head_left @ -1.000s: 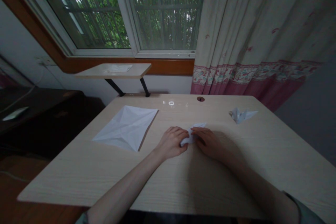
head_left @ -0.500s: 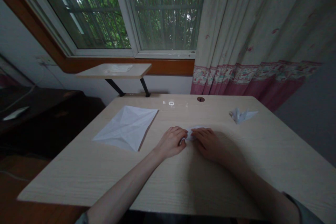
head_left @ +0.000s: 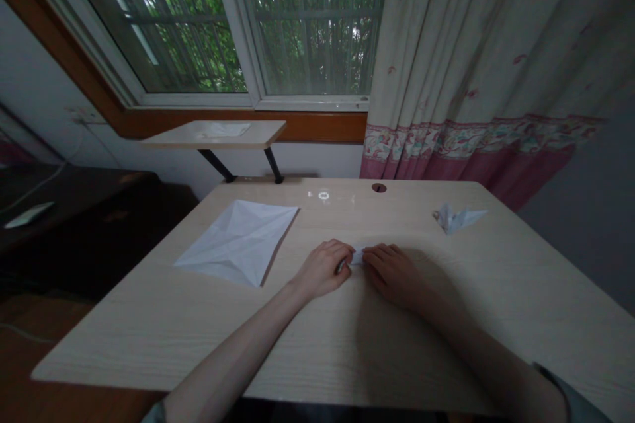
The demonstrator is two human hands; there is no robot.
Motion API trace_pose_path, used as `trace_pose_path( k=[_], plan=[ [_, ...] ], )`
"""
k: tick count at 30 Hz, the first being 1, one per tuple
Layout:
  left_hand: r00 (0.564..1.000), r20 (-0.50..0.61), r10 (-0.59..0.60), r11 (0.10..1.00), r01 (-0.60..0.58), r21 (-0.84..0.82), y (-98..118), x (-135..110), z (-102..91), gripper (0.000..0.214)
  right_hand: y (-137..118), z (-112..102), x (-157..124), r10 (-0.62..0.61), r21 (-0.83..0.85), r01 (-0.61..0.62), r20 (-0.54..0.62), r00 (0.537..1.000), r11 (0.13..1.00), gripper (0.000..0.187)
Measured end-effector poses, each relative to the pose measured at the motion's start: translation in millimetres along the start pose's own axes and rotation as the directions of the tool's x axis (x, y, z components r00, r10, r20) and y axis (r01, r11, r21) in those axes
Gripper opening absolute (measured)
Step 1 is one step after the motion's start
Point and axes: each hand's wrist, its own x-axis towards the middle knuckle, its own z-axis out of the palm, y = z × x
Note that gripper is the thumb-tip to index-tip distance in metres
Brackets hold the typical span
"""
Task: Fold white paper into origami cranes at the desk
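Between my two hands, on the middle of the desk, lies a small folded piece of white paper; most of it is hidden by my fingers. My left hand pinches its left end between thumb and fingers. At the right end, my right hand has its fingers bent together over the paper and grips it. An opened, creased white paper sheet lies flat to the left of my left hand. Farther right stands a folded paper crane.
The wooden desk has a round cable hole near its back edge. A raised shelf on black legs at the back left bears more white paper. A curtain and a window stand behind.
The far part of the folded paper that stuck out beyond my right fingers no longer shows, so less paper is visible. My hands have barely shifted.
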Motion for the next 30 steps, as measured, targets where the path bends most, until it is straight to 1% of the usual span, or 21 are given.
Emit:
trace_pose_path(
  k=[6, 11, 16, 18, 22, 26, 30],
  plan=[
    [1.000, 0.004, 0.009, 0.999, -0.009, -0.036, 2.9, 0.7, -1.9, 0.017, -3.0, -0.7, -0.8, 0.019, 0.009, -0.019, -0.004, 1.000, 1.000, 0.022],
    [1.000, -0.003, -0.003, 1.000, 0.003, -0.021, 2.5, 0.7, -0.5, 0.004, 0.3, 4.4, -0.9, 0.082, 0.074, -0.081, -0.007, 0.997, 0.994, 0.020],
    [1.000, -0.023, -0.013, 1.000, 0.013, 0.013, 0.1, 0.5, 5.0, 0.015, 3.9, 8.8, -1.2, 0.112, 0.088, -0.108, -0.044, 0.993, 0.990, 0.019],
    [0.999, -0.034, -0.019, 1.000, 0.020, 0.016, -0.1, 0.4, 6.5, 0.014, 4.2, 9.8, -1.2, 0.118, 0.084, -0.113, -0.049, 0.992, 0.990, 0.018],
    [0.998, -0.030, -0.058, 0.998, 0.059, 0.017, 0.9, 0.3, 7.4, 0.005, 2.9, 11.5, -0.7, 0.117, 0.051, -0.114, -0.053, 0.992, 0.992, 0.018],
    [0.995, -0.044, -0.089, 0.996, 0.090, 0.018, 1.7, 0.6, 8.5, 0.016, 2.2, 13.7, -0.2, 0.112, 0.026, -0.111, -0.041, 0.993, 0.994, 0.018],
    [0.997, -0.045, -0.070, 0.997, 0.071, 0.033, 1.7, 1.8, 11.3, 0.015, 2.2, 14.5, 0.4, 0.117, 0.002, -0.117, -0.028, 0.993, 0.993, 0.018]
  ],
)
